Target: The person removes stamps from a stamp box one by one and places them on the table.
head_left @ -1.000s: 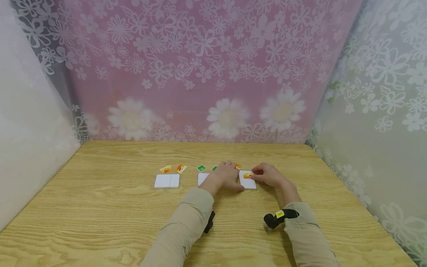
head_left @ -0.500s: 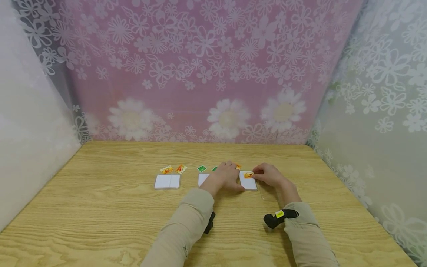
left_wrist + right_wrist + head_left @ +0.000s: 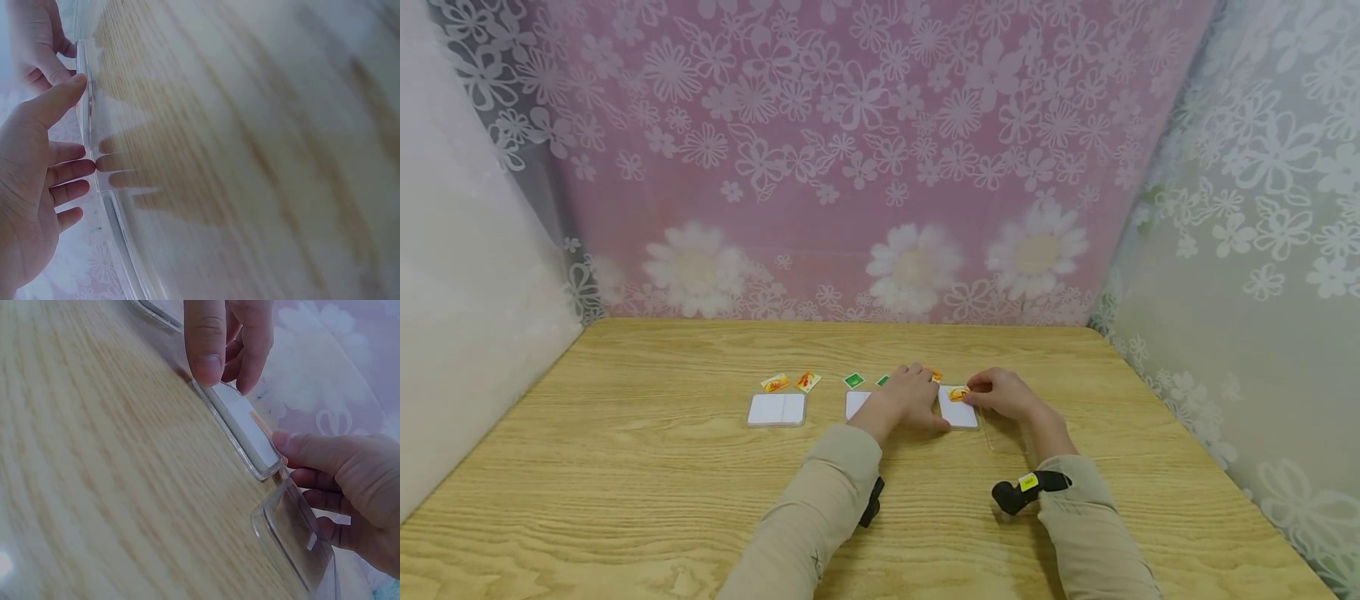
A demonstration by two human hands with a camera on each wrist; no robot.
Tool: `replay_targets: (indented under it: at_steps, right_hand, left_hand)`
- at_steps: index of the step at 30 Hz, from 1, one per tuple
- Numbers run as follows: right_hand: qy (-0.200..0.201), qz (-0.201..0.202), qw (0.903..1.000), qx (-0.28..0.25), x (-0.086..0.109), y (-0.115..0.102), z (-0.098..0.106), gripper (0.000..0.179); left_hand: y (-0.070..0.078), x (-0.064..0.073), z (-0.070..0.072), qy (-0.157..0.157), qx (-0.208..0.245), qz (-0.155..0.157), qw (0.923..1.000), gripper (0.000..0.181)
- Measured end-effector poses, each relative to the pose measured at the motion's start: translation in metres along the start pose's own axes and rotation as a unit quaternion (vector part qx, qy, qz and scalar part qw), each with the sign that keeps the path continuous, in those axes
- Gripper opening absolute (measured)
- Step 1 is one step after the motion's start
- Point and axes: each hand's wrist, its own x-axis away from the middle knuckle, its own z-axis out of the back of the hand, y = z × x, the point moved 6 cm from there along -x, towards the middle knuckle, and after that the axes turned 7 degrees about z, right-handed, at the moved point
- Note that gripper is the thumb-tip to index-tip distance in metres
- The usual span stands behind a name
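Note:
A small clear plastic case point(image 3: 958, 414) with a white inside lies at the right of the row in the head view. An orange sticker or picture piece point(image 3: 956, 394) is on its upper part. My right hand point(image 3: 1009, 393) pinches the right end of this sticker between thumb and forefinger, close over the case. From the left, my left hand point(image 3: 912, 398) steadies the case, its thumb at the near left corner and its fingers stretched out. The case's clear lid point(image 3: 290, 531) lies folded open under my right hand in the right wrist view.
To the left are a second white case point(image 3: 856, 403), partly hidden by my left arm, and a third point(image 3: 766, 409). Behind them lie orange stickers point(image 3: 808, 382) and green ones point(image 3: 853, 380); another orange sticker point(image 3: 936, 376) shows behind my left hand. A pink flowered curtain point(image 3: 820, 183) stands behind the table.
Both hands stay almost in place; the right fingers shift only very slightly at the orange sticker. The cases and other stickers lie as before.

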Motion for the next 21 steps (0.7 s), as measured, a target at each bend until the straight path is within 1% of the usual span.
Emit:
replay_targets:
  at_steps: [2, 5, 13, 21]
  right_hand:
    - [-0.002, -0.01, 0.9999, -0.003, -0.0003, 0.0005, -0.0005, 0.041]
    - [-0.004, -0.02, 0.9998, 0.001, -0.0014, 0.001, -0.0008, 0.041]
    - [-0.007, -0.009, 0.9999, 0.012, -0.0037, -0.0005, -0.0002, 0.03]
    - [0.002, -0.004, 1.0, 0.001, -0.0054, -0.0006, 0.0013, 0.024]
  left_hand:
    - [0.0, 0.0, -0.0002, 0.0, 0.0, 0.0, 1.0, 0.067]
    - [0.0003, -0.0002, -0.0007, 0.003, -0.003, -0.001, 1.0, 0.067]
    - [0.0008, -0.0023, -0.0035, 0.0, -0.008, -0.002, 1.0, 0.066]
    - [0.0002, -0.0059, -0.0052, 0.003, -0.011, -0.002, 0.9999, 0.066]
